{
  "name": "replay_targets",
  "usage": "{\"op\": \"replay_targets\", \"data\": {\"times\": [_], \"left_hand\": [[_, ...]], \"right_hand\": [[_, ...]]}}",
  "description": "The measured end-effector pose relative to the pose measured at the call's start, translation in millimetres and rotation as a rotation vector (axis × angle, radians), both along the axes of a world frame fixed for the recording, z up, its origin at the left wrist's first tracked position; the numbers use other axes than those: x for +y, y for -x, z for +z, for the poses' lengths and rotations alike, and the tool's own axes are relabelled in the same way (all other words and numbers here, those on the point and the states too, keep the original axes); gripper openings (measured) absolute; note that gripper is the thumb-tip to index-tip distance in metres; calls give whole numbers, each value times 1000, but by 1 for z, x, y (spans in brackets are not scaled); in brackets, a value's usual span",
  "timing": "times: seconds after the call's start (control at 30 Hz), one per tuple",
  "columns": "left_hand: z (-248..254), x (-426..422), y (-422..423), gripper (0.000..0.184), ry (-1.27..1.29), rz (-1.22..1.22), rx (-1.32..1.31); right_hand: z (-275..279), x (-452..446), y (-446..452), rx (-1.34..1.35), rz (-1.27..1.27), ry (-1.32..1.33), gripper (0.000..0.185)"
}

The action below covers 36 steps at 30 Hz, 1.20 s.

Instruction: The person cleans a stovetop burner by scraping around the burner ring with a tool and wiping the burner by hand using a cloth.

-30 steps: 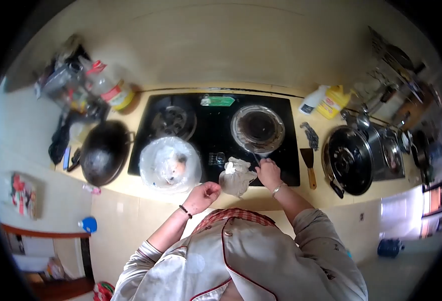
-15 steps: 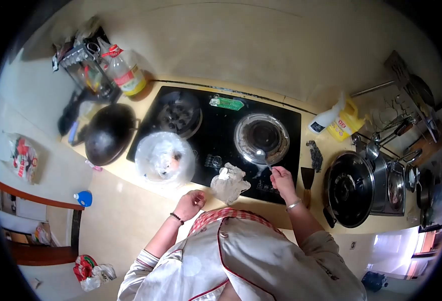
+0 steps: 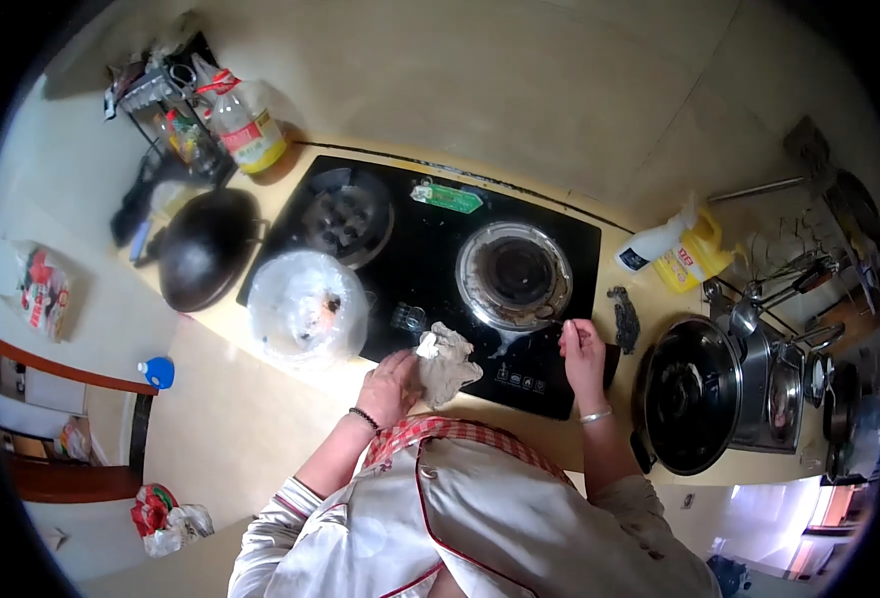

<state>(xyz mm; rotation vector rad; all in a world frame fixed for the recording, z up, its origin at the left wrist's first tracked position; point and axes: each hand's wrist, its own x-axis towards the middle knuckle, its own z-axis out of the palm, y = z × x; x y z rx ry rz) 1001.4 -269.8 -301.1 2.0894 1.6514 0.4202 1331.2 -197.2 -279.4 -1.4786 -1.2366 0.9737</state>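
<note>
My right hand (image 3: pixel 584 361) is closed in a pinch at the hob's right side, on the thin handle of a metal spoon (image 3: pixel 547 313). The spoon's end lies by the lower rim of the silvery burner ring (image 3: pixel 472 299), which looks stained brown. My left hand (image 3: pixel 390 387) has its fingers stretched out against the left edge of a crumpled grey-white cloth (image 3: pixel 446 367) at the hob's front edge. Just beyond that hand stands a basin lined with clear plastic (image 3: pixel 295 324), with some dark and orange scraps inside.
On the black hob (image 3: pixel 415 259) lies a green label (image 3: pixel 447 196). A wok (image 3: pixel 208 249) and an oil bottle (image 3: pixel 245 130) stand left. To the right are a spray bottle (image 3: pixel 654 239), a yellow jug (image 3: pixel 694 257), a black scourer-like lump (image 3: pixel 622 319) and a large black pan (image 3: pixel 687 394).
My left hand has moved right and up to the cloth, its fingers uncurling. My right hand has drawn the spoon back from the burner's middle toward its edge. The view has shifted slightly.
</note>
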Motion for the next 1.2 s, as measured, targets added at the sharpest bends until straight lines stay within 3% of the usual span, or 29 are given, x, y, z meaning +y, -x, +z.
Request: {"op": "replay_targets", "data": {"times": [0.33, 0.5, 0.63, 0.7, 0.8, 0.93, 1.07, 1.2], "left_hand": [[-13, 6, -16, 74, 109, -9, 225], [-1, 6, -13, 74, 192, -26, 204], [-3, 6, -14, 75, 229, -7, 207], [-4, 6, -14, 75, 236, -2, 216], [-1, 3, -15, 75, 252, 6, 207], [1, 4, -14, 74, 253, -6, 205], [0, 5, -12, 74, 265, -28, 231], [-9, 3, -10, 74, 227, -11, 183]], "right_hand": [[-11, 32, 2, 91, -108, 72, 25], [8, 29, 3, 63, -111, 96, 26], [-15, 43, -6, 113, -73, 33, 27], [-16, 47, -8, -34, -65, 129, 27], [-24, 47, -7, 110, -133, 200, 28], [-24, 56, -12, 111, -190, 146, 28], [-13, 80, -24, -60, -159, 110, 28], [-35, 98, -27, -141, -117, -97, 26]]}}
